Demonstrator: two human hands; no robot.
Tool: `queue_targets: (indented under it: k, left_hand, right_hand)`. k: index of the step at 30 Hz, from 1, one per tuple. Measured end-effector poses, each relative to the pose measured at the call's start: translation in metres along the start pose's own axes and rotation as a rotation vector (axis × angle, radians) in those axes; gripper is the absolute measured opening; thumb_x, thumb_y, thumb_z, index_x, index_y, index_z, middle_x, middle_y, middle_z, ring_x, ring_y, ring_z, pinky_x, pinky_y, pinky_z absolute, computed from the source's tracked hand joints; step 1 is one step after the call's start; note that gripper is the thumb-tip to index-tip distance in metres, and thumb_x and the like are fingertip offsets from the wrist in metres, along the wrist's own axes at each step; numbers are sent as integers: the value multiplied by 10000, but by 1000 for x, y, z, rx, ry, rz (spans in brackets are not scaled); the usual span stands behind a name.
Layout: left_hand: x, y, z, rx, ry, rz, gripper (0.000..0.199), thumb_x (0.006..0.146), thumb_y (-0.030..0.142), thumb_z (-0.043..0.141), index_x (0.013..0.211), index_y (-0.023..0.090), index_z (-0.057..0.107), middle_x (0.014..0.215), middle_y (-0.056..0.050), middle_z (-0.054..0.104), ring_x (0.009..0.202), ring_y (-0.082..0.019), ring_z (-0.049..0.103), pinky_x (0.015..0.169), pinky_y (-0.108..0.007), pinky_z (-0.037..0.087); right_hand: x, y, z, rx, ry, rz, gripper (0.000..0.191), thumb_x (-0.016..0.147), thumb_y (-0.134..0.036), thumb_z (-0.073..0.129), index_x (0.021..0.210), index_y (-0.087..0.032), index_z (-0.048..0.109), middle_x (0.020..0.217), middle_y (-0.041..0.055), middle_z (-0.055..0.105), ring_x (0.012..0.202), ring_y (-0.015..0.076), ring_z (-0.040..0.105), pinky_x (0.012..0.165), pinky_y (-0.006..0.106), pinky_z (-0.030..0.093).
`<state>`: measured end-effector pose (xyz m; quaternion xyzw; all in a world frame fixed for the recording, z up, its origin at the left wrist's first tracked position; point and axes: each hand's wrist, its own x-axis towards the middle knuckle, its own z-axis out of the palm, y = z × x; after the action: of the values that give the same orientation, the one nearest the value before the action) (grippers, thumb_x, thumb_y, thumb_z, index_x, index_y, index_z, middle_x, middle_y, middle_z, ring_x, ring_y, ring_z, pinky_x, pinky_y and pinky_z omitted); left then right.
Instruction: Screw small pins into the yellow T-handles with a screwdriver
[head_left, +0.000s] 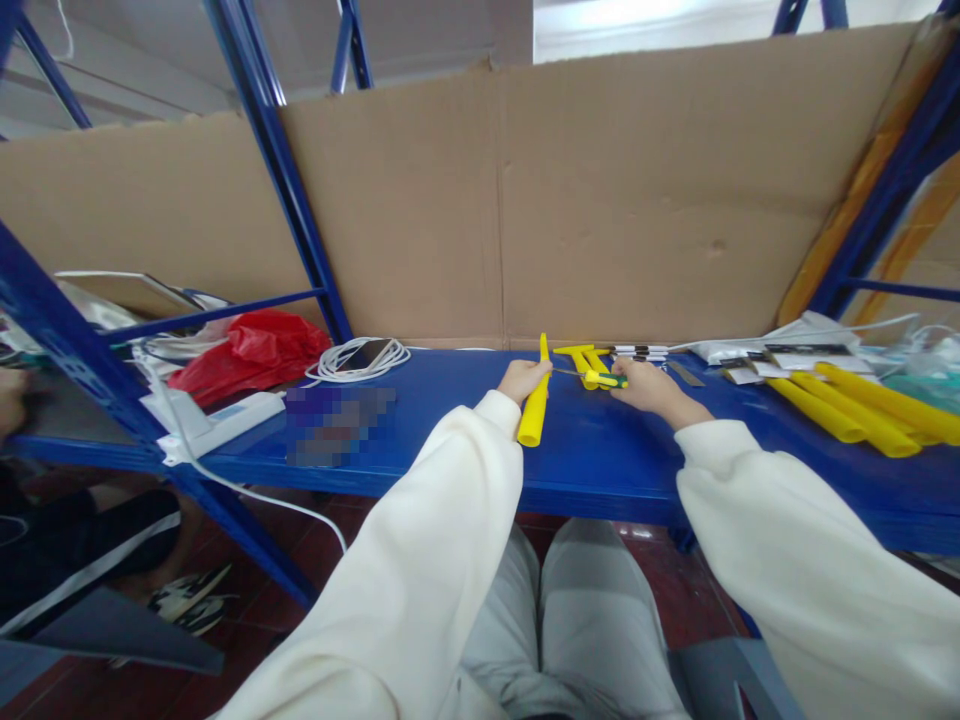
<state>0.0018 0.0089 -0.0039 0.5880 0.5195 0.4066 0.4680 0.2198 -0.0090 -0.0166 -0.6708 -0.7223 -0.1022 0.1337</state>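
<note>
At the blue bench (600, 460), head view, looking forward and down past two pale sleeves. From my remote seat I read the left hand (525, 380) as closed round a yellow piece (533, 415), gripping partway along; no gap between fingers and piece that I can make out. Piece lies between the hands, just above the bench or on it, I can't tell which. Its wide round end faces the wearer, thin end toward the cardboard (637, 200).

Right hand (643, 386): fingers bent in on the grip of a driver (606, 380), yellow and green. Shaft runs leftward to the piece; tip too small for me to judge contact.

Just behind the driver, I note yellow T-pieces (579, 358). Black-and-white strips (637, 352) lie beyond the right hand, a grey plate (685, 374) beside it. Farther right, yellow tubes (862, 420) lie bunched near white packets (806, 350).

Well left: coiled white cable (356, 362), red bag (259, 350), power strip (236, 425), a pixelated patch. At the left edge, I log part of another person, seated.
</note>
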Motion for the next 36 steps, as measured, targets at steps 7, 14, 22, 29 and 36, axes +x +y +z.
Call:
queue_targets:
  k: [7,14,22,29,36]
  left_hand:
    - [6,-5,-1,24,6,15,316,881,164,589,566,152,569,400,25,503,418,-105,507,522,-222,437]
    - [6,-4,-1,6,8,31,330,875,172,596,547,156,563,400,23,509,422,-109,514,527,-227,442]
    - [2,-1,-2,10,14,25,360,885,154,577,526,164,547,373,16,502,392,-114,501,484,-224,414]
    - [1,-1,-2,10,-7,17,350,878,155,586,530,158,557,383,18,508,402,-110,508,502,-225,432]
    - [4,-3,-3,23,18,15,321,873,171,603,553,145,597,399,21,513,421,-111,517,530,-233,444]
  right_hand:
    - [0,-5,-4,85,-52,7,233,830,-225,574,1020,-167,697,1017,139,764,935,275,721,745,283,488]
    - [3,3,4,66,10,18,323,767,-228,665,1086,-177,658,1000,133,761,885,276,717,683,277,467]
    - [5,4,5,85,-13,-42,277,833,-273,599,1076,-175,690,1059,132,761,949,265,715,748,274,485]
    - [0,-2,0,37,-44,32,302,793,-224,639,1087,-155,656,1003,154,760,911,288,716,687,281,453]
    - [2,-1,0,90,-57,-14,196,804,-228,599,980,-174,667,995,130,757,881,254,707,686,262,441]
